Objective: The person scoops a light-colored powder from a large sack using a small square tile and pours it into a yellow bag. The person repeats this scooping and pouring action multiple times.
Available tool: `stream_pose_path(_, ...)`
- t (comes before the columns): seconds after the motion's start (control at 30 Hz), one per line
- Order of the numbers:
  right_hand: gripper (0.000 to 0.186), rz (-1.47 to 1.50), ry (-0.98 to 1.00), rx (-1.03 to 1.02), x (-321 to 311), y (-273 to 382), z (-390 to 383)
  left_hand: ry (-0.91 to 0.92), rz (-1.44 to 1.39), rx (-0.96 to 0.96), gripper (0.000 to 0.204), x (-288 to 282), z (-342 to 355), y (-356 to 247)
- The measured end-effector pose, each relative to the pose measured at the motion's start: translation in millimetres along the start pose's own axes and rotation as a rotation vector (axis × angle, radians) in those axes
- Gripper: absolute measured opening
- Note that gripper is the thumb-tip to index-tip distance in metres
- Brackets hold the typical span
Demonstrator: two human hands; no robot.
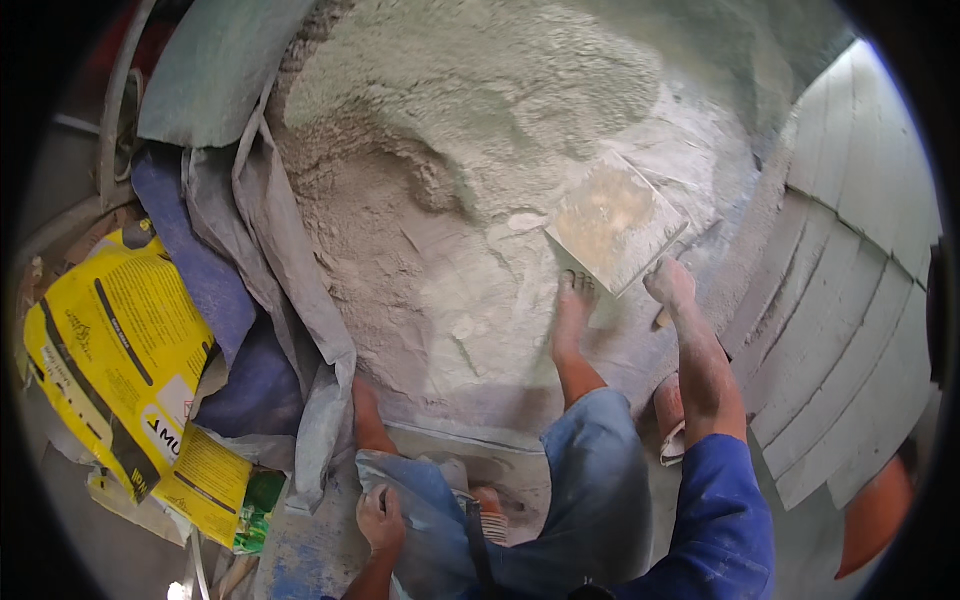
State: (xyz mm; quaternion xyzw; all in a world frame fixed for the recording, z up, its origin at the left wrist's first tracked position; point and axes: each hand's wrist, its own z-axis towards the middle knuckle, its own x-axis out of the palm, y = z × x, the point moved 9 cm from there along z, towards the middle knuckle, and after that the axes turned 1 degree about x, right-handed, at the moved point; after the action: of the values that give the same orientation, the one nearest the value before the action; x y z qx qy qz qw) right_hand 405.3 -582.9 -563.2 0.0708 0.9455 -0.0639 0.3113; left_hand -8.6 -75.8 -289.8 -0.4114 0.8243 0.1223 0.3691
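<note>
My right hand (672, 282) is closed in a fist beside the lower right corner of a square, dust-covered board (615, 222). A short wooden handle end (662, 318) sticks out below that fist; the rest of the tool is hidden. The board lies tilted on pale powder, its near edge close to the toes of my bare right foot (576, 290). Beyond it and to the left spreads a large heap of grey-white powder (460, 90), with a hollow dug into its near side. My left hand (381, 518) rests on my left thigh, fingers curled; what they hold, if anything, is hidden.
Yellow printed sacks (120, 350) and folded grey-blue sheeting (300, 260) stand at the left. Overlapping grey panels (840, 290) line the right side. An orange-red pot-like container (671, 415) stands beside my right forearm, and an orange curved object (875, 515) sits farther right.
</note>
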Motion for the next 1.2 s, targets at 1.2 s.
stream_pose_path(1.2, 0.04, 0.249, -0.069, -0.421, -85, 222, -242, -0.364, -0.288, 0.101, 0.016, -70, -23, 52)
